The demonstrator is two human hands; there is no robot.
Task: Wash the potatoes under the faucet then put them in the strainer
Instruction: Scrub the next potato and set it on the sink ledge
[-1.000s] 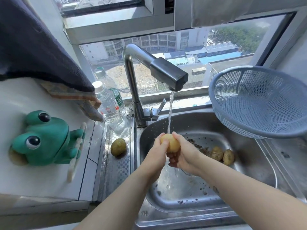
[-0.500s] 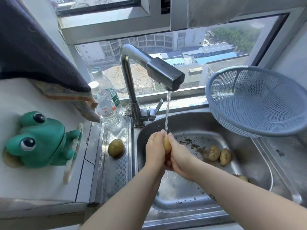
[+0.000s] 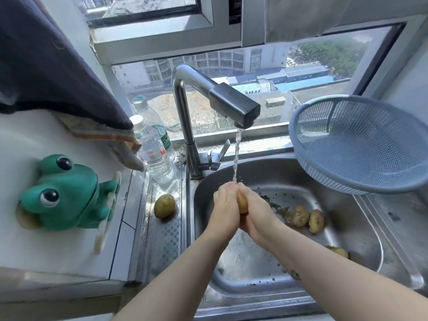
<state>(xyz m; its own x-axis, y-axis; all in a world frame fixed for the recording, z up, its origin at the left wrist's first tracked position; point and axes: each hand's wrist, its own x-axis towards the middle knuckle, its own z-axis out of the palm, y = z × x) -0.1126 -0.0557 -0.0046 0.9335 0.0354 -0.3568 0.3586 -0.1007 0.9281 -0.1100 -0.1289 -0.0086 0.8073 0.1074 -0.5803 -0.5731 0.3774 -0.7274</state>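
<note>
**sinkwatcher:** ok so where's the potato [image 3: 242,202] at?

**spudguy:** Dead centre of the frame. It's sandwiched between the left hand [image 3: 223,205] and the right hand [image 3: 257,212], held up over the sink [image 3: 243,262], right under the faucet [image 3: 234,105] spout. Only a yellowish strip of it shows in the gap between the two palms.

**sinkwatcher:** and the fingers?

**spudguy:** Both sets are curled round it, one hand per side, clamped on pretty snug. The fingertips meet on top of the potato, and that's exactly where the water stream [image 3: 236,156] lands. Can't tell what the thumbs are up to, they're hidden underneath.

**sinkwatcher:** other spuds?

**spudguy:** Two muddy potatoes [image 3: 300,216] sit side by side, touching, on the sink floor right of the hands, with dirt bits scattered near them. A third potato [image 3: 339,252] peeks out lower right, behind the right forearm. One lone potato [image 3: 164,205] lies on the steel ledge left of the basin.

**sinkwatcher:** strainer?

**spudguy:** The blue strainer [image 3: 361,144] is at the right of the frame, tilted, propped at the sink's far right corner by the window. Well apart from the hands.
</note>
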